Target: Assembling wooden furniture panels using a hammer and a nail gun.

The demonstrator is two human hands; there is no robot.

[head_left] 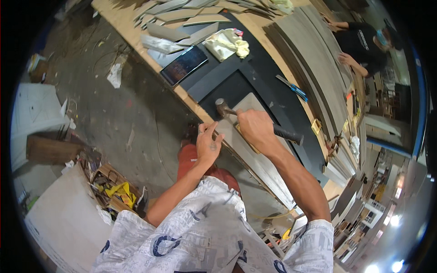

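My right hand (256,128) is closed round the dark handle of a hammer (291,135). The metal hammer head points left, just above the table's front edge. Beneath that hand runs a long, pale grey wooden board (271,177), lying along the edge. My left hand (210,145) is at the board's far end, below the hammer head. Its fingers and thumb are bent toward the edge; whatever they pinch is too small or hidden to make out. A dark panel (216,79) with a recessed middle lies under the work, with another pale piece (250,101) on it beyond my right hand.
A phone (184,65), a pale cloth glove (241,48) and a blue-handled tool (298,92) lie on the table. Grey strips (195,20) are heaped at the far end. Across the stacked boards (307,50) stands another person (364,48). Scraps (116,193) litter the floor at left.
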